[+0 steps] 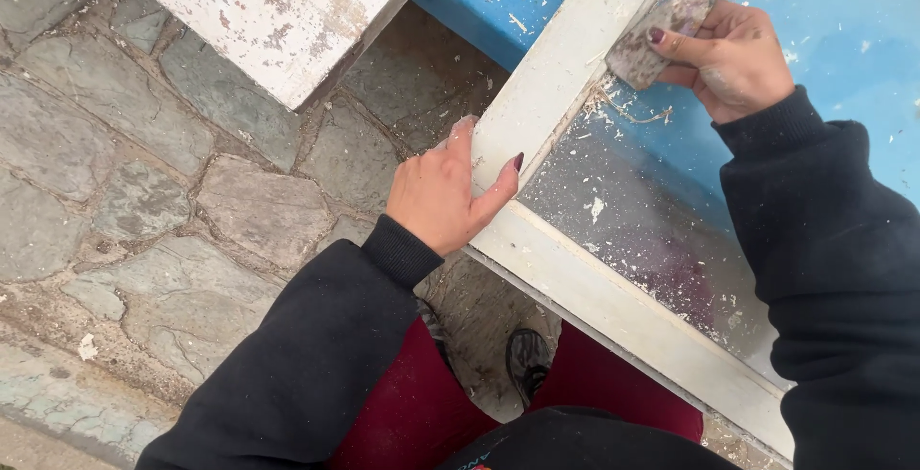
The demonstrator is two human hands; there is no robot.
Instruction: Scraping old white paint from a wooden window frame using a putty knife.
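Note:
My left hand [443,192] grips the outer edge of a white-painted wooden window frame [575,274], thumb on its top face near the corner. My right hand [730,60] holds a paint-crusted scraper [671,27], its blade end set against the inner edge of the frame's upright bar [565,68]. Curled paint shavings [628,111] lie by the blade. The pane of glass [652,221] inside the frame is dusty and speckled with white flakes.
A blue surface [843,39] lies under the frame. Another flaking white panel [278,10] rests at the top left. Stone paving [144,192] covers the ground. My dark shoe [527,360] and red trousers show below the frame.

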